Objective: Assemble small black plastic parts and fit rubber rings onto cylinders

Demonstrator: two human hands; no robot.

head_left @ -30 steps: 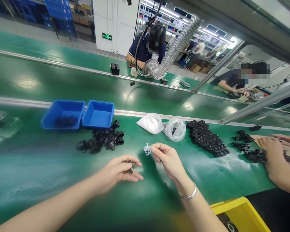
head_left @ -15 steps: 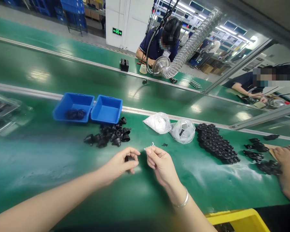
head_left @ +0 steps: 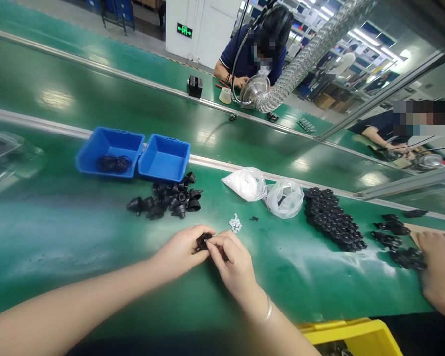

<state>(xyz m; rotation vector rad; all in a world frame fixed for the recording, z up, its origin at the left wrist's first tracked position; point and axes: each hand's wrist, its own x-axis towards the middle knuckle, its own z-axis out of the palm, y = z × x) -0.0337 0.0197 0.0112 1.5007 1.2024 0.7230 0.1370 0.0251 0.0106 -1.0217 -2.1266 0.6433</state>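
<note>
My left hand [head_left: 187,245] is closed around a black cup-shaped plastic part [head_left: 203,241], its hollow side turned up. In a pinch, my right hand [head_left: 232,257] brings a small white piece [head_left: 206,241] to the mouth of that black part; fingertips partly cover it. Just beyond my hands lies a little heap of white pieces [head_left: 235,223], with a few tiny black pieces [head_left: 254,218] beside it. Farther left, a pile of black cone-shaped parts [head_left: 170,198] rests on the green table.
Two blue bins [head_left: 164,158] stand at the back left, one holding black cable [head_left: 113,163]. Plastic bags [head_left: 246,184] sit at the back. Rows of black parts [head_left: 332,217] lie right. Another person's hand [head_left: 441,257] is at far right, above a yellow crate [head_left: 381,331].
My right hand has moved left from near the white heap to the black part, with a white piece pinched. My left hand has tilted the part's opening into view.
</note>
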